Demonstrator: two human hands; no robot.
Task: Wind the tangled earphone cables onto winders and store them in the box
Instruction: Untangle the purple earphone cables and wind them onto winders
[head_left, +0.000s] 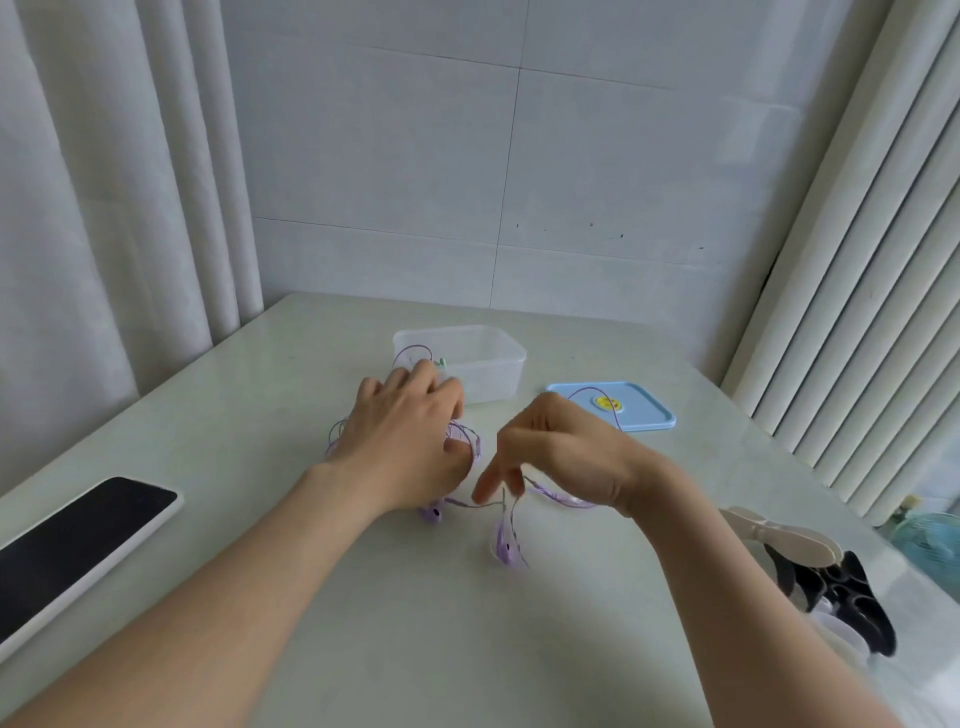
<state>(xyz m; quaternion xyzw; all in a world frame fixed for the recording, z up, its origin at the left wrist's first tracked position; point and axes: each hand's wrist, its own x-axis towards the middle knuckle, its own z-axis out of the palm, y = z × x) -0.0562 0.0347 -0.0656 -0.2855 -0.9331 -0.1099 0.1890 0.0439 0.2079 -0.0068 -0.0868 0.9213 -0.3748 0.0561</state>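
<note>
White wall tiles fill the background, with a pale curtain on the left and a ribbed white radiator on the right. Below them lies a pale table.

A tangled lilac earphone cable is spread across the middle of the table, under and between both hands. The left hand is palm down over the thickest part of the tangle, its fingers lightly bent and reaching toward the near wall of the box. Cable loops show on both sides of this hand, but I cannot tell whether it is gripping them or only lying on them. The box is clear plastic and stands open near the far edge. One loop of cable rises in front of its left corner, where a small green piece shows just past the fingertips.

The right hand is raised, its blurred fingers pointing down at a strand. I cannot tell whether they pinch it. Another loop arches from behind this hand over the blue lid, which lies flat to the right of the box.

One earbud lies below the left wrist and a second earbud nearer the viewer. A dark-screened phone lies at the left edge, and black and beige items too blurred to identify lie at the right edge
</note>
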